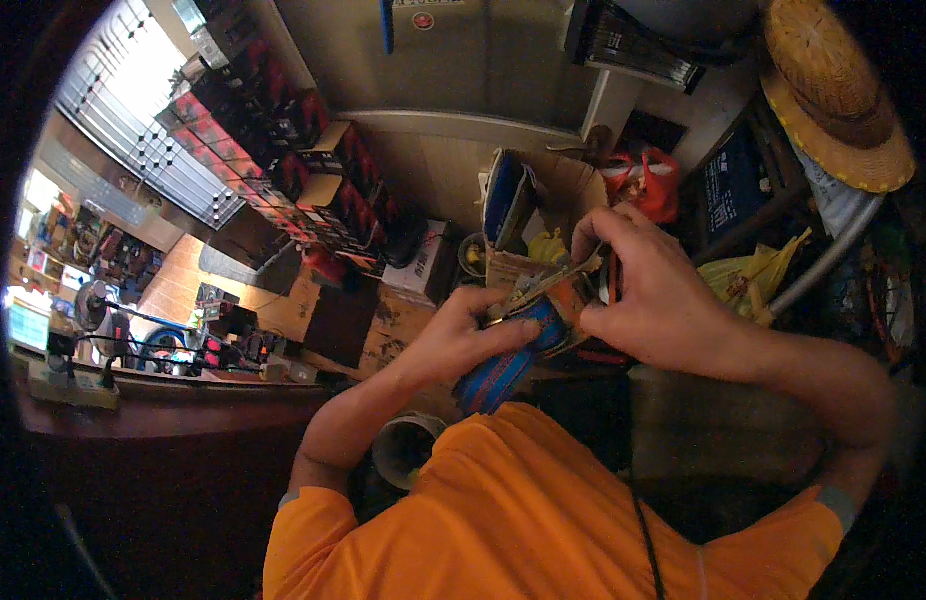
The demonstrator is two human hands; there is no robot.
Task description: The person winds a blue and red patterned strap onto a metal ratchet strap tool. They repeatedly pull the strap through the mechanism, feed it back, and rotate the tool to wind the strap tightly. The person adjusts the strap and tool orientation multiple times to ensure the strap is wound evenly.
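My left hand [489, 324] and my right hand [639, 292] are close together in front of my body. Between them is a worn brown item [557, 285] with a ragged edge, perhaps a small cardboard carton, and both hands grip it. Its inside and exact kind are hard to make out. An orange-brown patch shows on it near my right fingers. Just beyond stands an open cardboard box [575, 176] with a blue-and-white packet [504, 195] and yellow plastic [547, 247] inside. Blue striped cloth [497, 379] lies below my left hand.
Red-and-black cartons [283, 161] are stacked at the left beyond a white box [422, 262]. A red plastic bag [647, 184], a yellow plastic bag [759, 270] and a curved metal tube [827, 259] lie to the right. A straw hat [834, 90] hangs above. A bucket [403, 450] stands beside me.
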